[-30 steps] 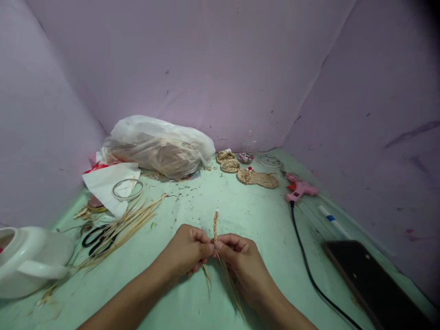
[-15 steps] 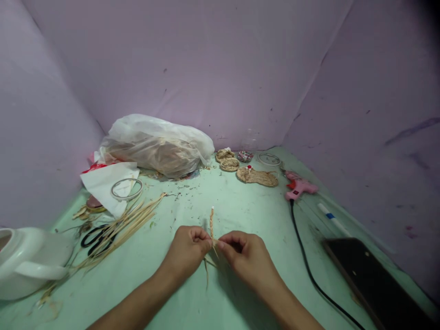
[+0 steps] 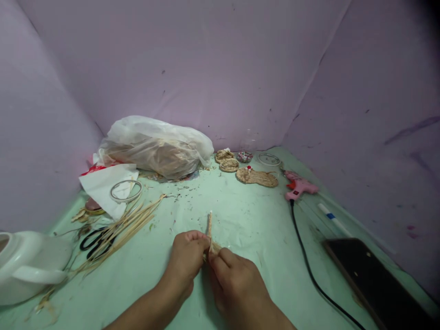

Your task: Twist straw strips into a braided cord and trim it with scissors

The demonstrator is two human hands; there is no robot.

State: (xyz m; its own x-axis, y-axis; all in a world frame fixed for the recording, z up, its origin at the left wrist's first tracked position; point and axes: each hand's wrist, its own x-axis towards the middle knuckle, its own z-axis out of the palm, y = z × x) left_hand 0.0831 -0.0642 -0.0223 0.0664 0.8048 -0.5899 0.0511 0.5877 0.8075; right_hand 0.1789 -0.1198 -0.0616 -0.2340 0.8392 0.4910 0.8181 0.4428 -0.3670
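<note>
A short straw braid [image 3: 210, 223] with a white tip stands upright between my hands at the front middle of the table. My left hand [image 3: 188, 259] pinches the braid near its lower part, thumb and fingers pressed together. Just below and to the right, my right hand [image 3: 237, 277] is closed on the loose fibre strands at the braid's lower end. The strands are mostly hidden behind my fingers.
Dried fibre strands [image 3: 137, 222] lie across black scissors [image 3: 98, 243] beside a white pitcher [image 3: 37, 261]. A stuffed plastic bag [image 3: 158, 144] and woven soles [image 3: 257, 177] sit behind. At right are a pink glue gun [image 3: 299, 187], its cord, a marker [image 3: 333, 219] and a phone [image 3: 374, 279].
My right hand has moved slightly down and left, turning its back upward over the strands. My left hand keeps its pinch, and the braid has shifted slightly left and lower.
</note>
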